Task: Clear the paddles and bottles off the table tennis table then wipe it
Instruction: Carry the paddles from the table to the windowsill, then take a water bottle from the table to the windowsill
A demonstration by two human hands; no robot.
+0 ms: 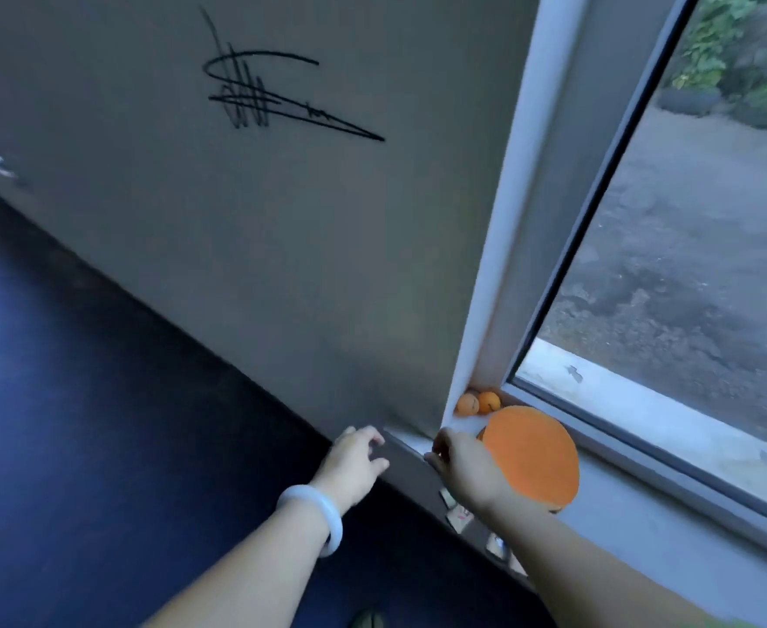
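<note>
A round orange-faced table tennis paddle (535,455) lies flat on the pale grey window sill (635,528) at the lower right, its near edge hidden behind the right hand (458,469). That hand reaches over the sill's left edge with its fingers curled; whether they grip the paddle or anything else cannot be told, since the fingertips are turned away and blurred. Just beyond the paddle, in the far corner of the sill where the white window frame (499,247) meets it, sit two small orange balls (479,403) touching each other; each carries a dark mark too small to read.

The left hand (354,460), a white smooth bangle (316,514) on its wrist, hovers with fingers loosely spread and slightly bent beside the grey wall (282,265), holding nothing. High on that wall is a black scrawled signature (263,95) of looping strokes; no letters can be made out.

Below the right forearm, along the sill's dark edge, a few small pale printed tags (460,516) show, their print illegible. A dark blue floor (78,401) fills the left
</note>
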